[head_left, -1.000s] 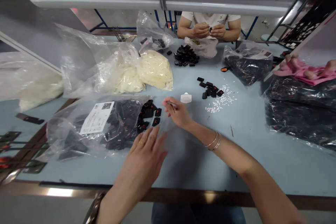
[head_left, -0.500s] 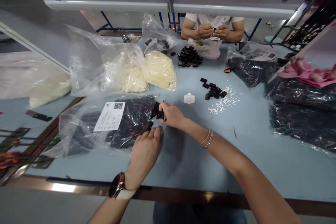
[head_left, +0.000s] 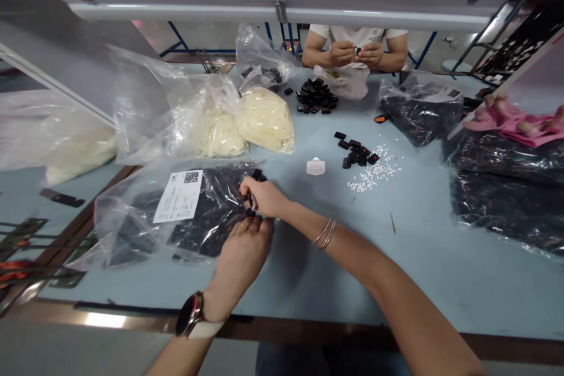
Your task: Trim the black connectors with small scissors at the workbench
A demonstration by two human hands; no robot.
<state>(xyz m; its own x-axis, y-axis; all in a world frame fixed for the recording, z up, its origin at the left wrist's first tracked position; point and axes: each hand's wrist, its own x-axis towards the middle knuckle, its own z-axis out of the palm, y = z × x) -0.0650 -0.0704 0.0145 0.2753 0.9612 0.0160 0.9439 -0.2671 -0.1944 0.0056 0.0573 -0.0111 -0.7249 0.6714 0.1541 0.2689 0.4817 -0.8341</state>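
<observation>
a large, clear plastic bag filled with black pieces [head_left: 220,194], topped by a white printed paper label [head_left: 178,195], is laid flat on the pale blue tabletop [head_left: 326,276], its long axis set roughly left to right. its right end is met by both hands, so that from the fingers the bulk of the bag lies to the left. the far part of that end is reached by the right hand [head_left: 264,197], whose fingers are bent inward and closed about a slim, dark, shiny object [head_left: 252,198]; the tips are partly hidden. the near part is reached by the left hand [head_left: 247,247], held back upward with the fingers close together and curled down at the bag's edge; whether film or a piece is gripped beneath them cannot be made out. one small black piece [head_left: 251,212] is seen in the narrow gap between the hands, and a cluster of small black pieces [head_left: 258,175] is seen just beyond the right hand's fingers. neither hand can be judged clearly nearer to the bag. well apart, to the right of both hands, a small white printed card [head_left: 315,167] and a loose heap of flat black pieces [head_left: 355,154] are seen.
</observation>
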